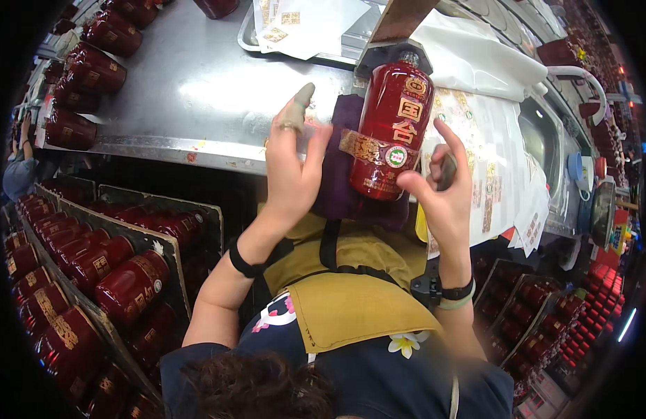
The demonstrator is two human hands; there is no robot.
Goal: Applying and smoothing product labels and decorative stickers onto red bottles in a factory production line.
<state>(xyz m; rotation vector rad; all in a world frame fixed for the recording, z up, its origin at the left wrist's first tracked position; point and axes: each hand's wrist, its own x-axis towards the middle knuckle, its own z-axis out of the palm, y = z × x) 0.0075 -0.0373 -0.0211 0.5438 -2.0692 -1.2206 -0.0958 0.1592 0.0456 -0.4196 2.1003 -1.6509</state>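
A dark red bottle (388, 153) with gold lettering lies tilted on a folded purple cloth (337, 188), its neck at a metal bracket (382, 52). Across its lower body runs a gold-and-red label band (365, 146); the left end juts past the bottle's side. My left hand (295, 153) is open to the left of the bottle, apart from it, with pale covers on some fingers. On the other side my right hand (449, 181) is open, index finger raised, a grey cover on one finger. Its thumb tip is close to the bottle's lower edge; whether they touch I cannot tell.
Sheets of gold labels (487, 167) cover the bench at right, and more lie on a metal tray (250, 35) behind. Red bottles (96, 66) line the metal bench's (190, 91) left end. Crates of bottles (131, 286) stand below left and right. A metal basin (543, 133) is at right.
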